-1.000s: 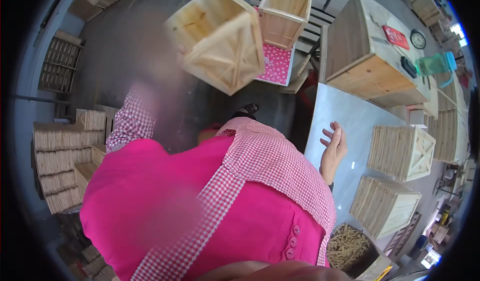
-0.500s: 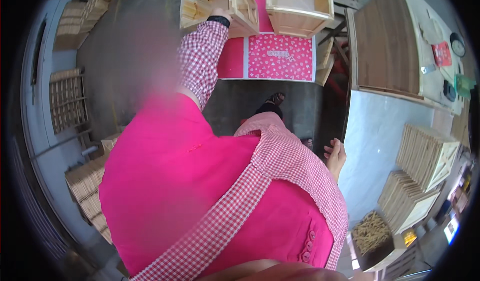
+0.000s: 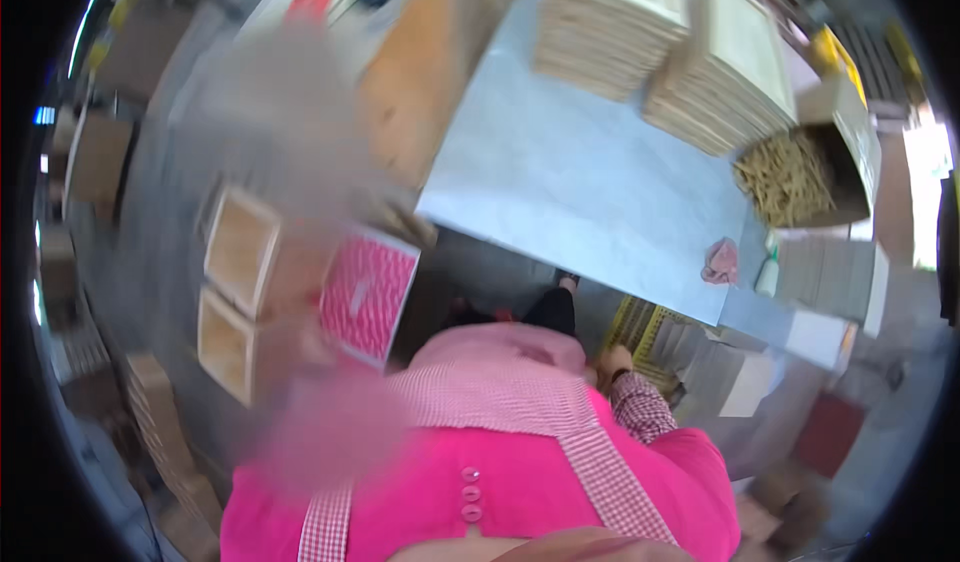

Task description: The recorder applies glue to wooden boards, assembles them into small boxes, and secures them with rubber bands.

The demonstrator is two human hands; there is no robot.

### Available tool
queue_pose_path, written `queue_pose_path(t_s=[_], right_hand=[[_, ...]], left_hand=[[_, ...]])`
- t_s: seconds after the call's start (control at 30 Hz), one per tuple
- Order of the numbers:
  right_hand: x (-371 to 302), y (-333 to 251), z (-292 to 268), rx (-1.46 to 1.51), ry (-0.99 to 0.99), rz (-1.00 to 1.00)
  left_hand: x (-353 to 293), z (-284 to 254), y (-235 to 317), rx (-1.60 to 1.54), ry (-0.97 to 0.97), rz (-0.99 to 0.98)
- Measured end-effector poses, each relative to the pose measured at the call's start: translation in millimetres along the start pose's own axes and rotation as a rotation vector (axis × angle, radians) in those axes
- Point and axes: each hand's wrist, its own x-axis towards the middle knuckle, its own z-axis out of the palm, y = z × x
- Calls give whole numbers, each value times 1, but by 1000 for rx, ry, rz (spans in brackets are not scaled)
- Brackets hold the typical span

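steering the right hand (image 3: 614, 362) slowly beside the yellow, grid-patterned crate (image 3: 630, 324), seemingly plastic, would serve best, i judge, with the wrist clear of the edge of the pale blue, flat tabletop (image 3: 570, 182). that one crate sits just beside the hand, below the tabletop's near edge. the fingers are too small and blurred to tell whether they grip anything; the left hand is out of sight. counted: two open, pale wooden boxes (image 3: 243, 247) by one pink-and-white patterned, rectangular sheet (image 3: 370, 297); two stacks of flat, pale wooden panels (image 3: 605, 47); one brown, open cardboard box (image 3: 850, 112) of thin wooden sticks (image 3: 785, 182); one crumpled pink cloth (image 3: 720, 262).
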Motion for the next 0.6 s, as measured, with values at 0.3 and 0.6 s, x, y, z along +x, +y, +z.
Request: queue_pose_path(t_s=[0.3, 0.6], right_hand=[[102, 64, 231, 148, -581, -132], [198, 11, 216, 410, -73, -385]], left_hand=[[-221, 599, -41, 1475, -1189, 1397], [-291, 970, -183, 1505, -1717, 2213]])
